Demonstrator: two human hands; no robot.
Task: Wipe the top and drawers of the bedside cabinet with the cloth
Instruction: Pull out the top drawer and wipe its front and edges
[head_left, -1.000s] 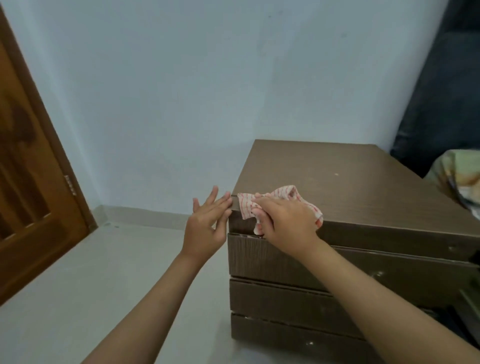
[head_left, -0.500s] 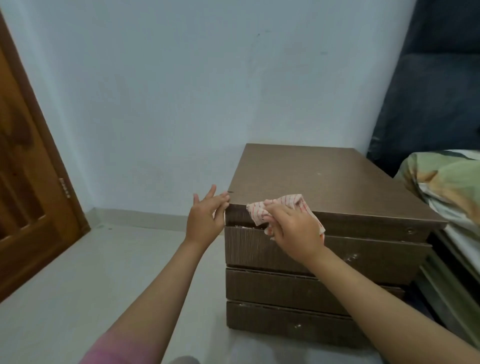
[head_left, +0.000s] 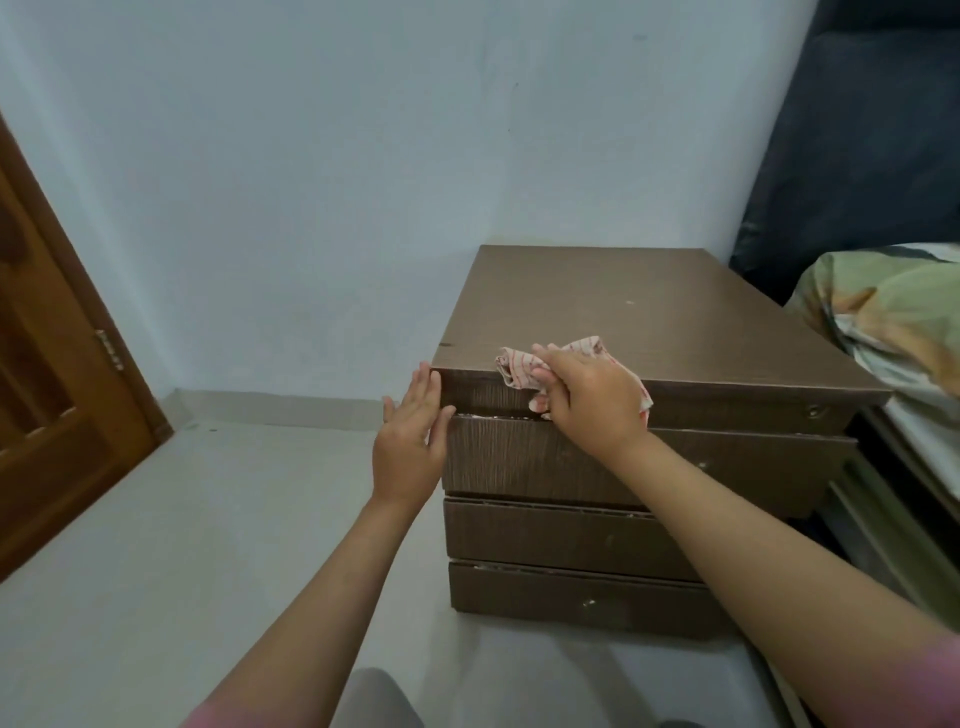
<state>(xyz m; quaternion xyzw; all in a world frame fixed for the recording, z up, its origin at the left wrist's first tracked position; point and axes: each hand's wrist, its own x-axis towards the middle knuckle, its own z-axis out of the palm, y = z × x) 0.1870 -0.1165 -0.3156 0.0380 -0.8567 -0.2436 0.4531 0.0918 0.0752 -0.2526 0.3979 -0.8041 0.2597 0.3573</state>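
A brown bedside cabinet (head_left: 639, 312) with three stacked drawers stands against the pale wall. My right hand (head_left: 587, 400) grips a white cloth with red stripes (head_left: 519, 366), pressed over the cabinet's front top edge near its left corner, fingers curling down toward the gap above the top drawer (head_left: 545, 462). My left hand (head_left: 413, 436) lies flat with fingers together against the cabinet's left front corner, holding nothing. The two lower drawers (head_left: 561, 540) are shut.
A wooden door (head_left: 57, 395) stands at the left. A bed with a patterned pillow (head_left: 893, 317) and a dark headboard (head_left: 857, 140) sits right of the cabinet. Light floor (head_left: 208, 519) stretches left and in front of the cabinet.
My right hand with the cloth has slid a little right along the front edge. My left hand has dropped lower and flattened against the cabinet's left corner. The view has pulled back.
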